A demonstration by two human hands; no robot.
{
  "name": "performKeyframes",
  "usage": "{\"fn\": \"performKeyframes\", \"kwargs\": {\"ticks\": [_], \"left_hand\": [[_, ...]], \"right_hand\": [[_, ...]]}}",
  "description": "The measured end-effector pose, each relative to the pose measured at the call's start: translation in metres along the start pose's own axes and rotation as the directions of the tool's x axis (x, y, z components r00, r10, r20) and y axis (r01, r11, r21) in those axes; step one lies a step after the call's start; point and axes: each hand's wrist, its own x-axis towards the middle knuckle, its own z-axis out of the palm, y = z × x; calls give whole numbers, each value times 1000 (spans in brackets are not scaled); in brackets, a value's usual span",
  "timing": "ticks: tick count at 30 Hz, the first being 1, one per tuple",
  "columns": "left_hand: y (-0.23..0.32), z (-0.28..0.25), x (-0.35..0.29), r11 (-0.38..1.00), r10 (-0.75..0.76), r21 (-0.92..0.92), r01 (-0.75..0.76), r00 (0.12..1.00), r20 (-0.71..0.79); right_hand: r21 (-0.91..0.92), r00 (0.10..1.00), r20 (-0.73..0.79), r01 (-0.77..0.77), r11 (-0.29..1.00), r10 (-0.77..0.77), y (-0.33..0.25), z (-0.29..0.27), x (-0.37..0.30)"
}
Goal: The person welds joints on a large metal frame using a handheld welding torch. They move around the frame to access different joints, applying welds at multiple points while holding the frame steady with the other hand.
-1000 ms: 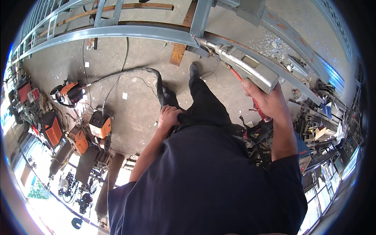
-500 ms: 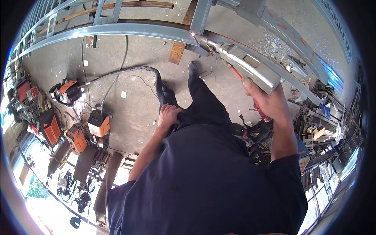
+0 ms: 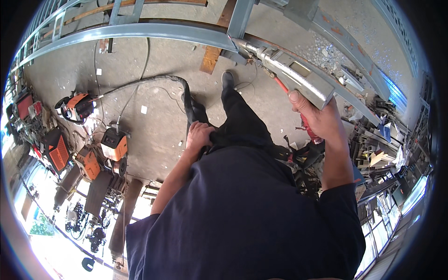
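Observation:
My right hand [image 3: 322, 116] is wrapped round the rear of a silver, boxy welding gun [image 3: 298, 74] with a red line along its underside. Its nozzle reaches the corner where a grey metal upright [image 3: 241, 21] meets a long curved-looking grey metal beam [image 3: 177, 31]. My left hand [image 3: 199, 136] lies low against my dark trousers at the thigh, fingers bent and closed. A black hose [image 3: 158, 78] runs close above that hand; whether the fingers hold hose or cloth is hidden.
Orange and black machines [image 3: 114, 143] stand on the floor at left, with cables between them. A wooden board [image 3: 211, 59] lies under the frame. Debris [image 3: 326, 53] is scattered beyond the gun, and stacked scrap metal [image 3: 382, 140] fills the right side.
The small bright point at the nozzle's tip has faded. The nozzle has shifted slightly to the right of the corner, and the whole view has moved a little. Both hands keep their places.

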Motion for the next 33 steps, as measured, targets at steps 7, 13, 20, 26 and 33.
{"fn": "performKeyframes", "kwargs": {"ticks": [7, 13, 20, 26, 33], "left_hand": [[3, -4, -1, 1000, -7, 3, 7, 1000, 0], [3, -5, -2, 1000, -3, -9, 3, 1000, -10], [2, -2, -1, 1000, 1, -4, -1, 1000, -24], [3, -4, 0, 1000, -9, 8, 9, 1000, -5], [7, -10, 2, 1000, -15, -9, 15, 1000, -1]], "right_hand": [[-13, 1000, -8, 23, 1000, -23, 0, 2, 0], [-14, 1000, -23, 1, 1000, -2, -1, 3, -2], [-29, 1000, -7, -3, 1000, 3, -6, 3, -1], [-38, 1000, 12, 1, 999, -1, -7, 2, 0], [-21, 998, 31, -61, 998, 62, -12, 1, -2]]}}
